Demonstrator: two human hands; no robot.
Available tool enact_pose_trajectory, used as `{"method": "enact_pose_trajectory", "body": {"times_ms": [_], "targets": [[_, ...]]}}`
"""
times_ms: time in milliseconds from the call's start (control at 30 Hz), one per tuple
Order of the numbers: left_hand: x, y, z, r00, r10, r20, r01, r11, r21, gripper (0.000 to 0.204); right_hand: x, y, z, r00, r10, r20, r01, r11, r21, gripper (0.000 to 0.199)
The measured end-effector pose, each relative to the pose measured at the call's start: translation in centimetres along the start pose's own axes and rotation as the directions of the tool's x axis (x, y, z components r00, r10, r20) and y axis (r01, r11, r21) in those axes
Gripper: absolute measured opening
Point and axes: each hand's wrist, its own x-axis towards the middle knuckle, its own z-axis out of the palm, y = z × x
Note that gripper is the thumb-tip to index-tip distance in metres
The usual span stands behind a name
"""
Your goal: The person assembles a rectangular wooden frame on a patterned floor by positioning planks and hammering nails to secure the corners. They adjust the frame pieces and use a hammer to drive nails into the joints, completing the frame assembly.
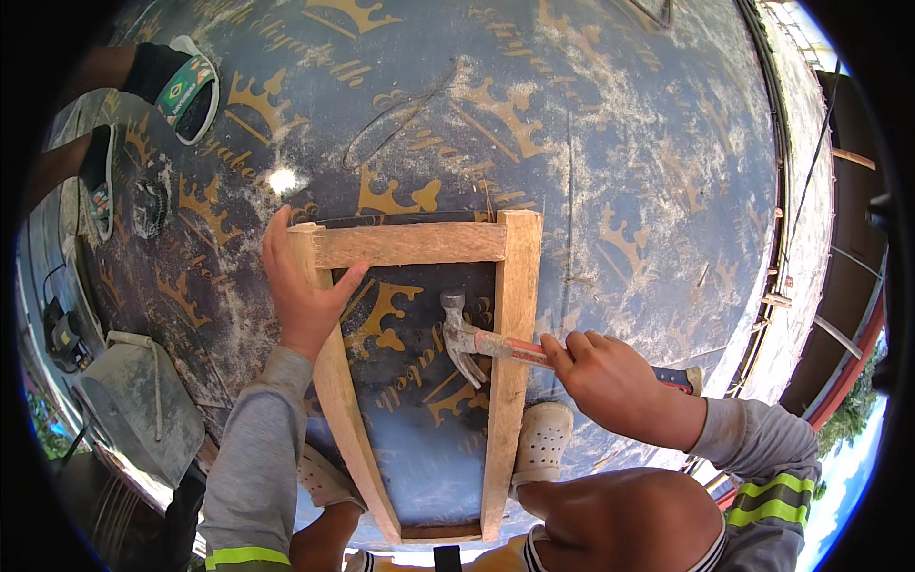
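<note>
Head view, sole view inspected: a rectangular wooden frame is located at centre, in front of the person, over a dark panelled surface with a printed gold crown pattern and pale dusty patches. The frame comprises two long rails joined by a cross-piece at the far end and another at the near end. The left hand grasps the far left corner, fingers along the outer side and thumb on the inner side. The right hand is clenched around the handle of a claw hammer; the handle passes over the right rail, and the metal head is above the frame's opening, apart from the far cross-piece. One pale perforated clog is beside the right rail. At left is a grey container with a handle; at upper left, another person's sandalled foot is well apart from the frame
</note>
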Motion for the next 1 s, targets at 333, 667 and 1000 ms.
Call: {"method": "enact_pose_trajectory", "body": {"times_ms": [333,667,1000], "targets": [[0.5,0.3,-0.5,0.996,0.028,0.080,-0.035,0.995,0.094,0.116,0.5,0.9,-1.0,0.999,0.033,0.016,-0.034,0.998,0.057,0.055],[-0.2,-2.0,-0.2,0.999,0.025,-0.028,-0.032,0.967,-0.254,0.109,1.4,0.5,0.2,0.999,0.015,0.035,-0.022,0.978,0.210,0.046],[-0.3,-2.3,0.0,0.991,-0.046,-0.124,-0.007,0.918,-0.397,0.108,11.4,0.0,-1.0,0.984,-0.161,-0.071,0.174,0.950,0.259,0.042]]}}
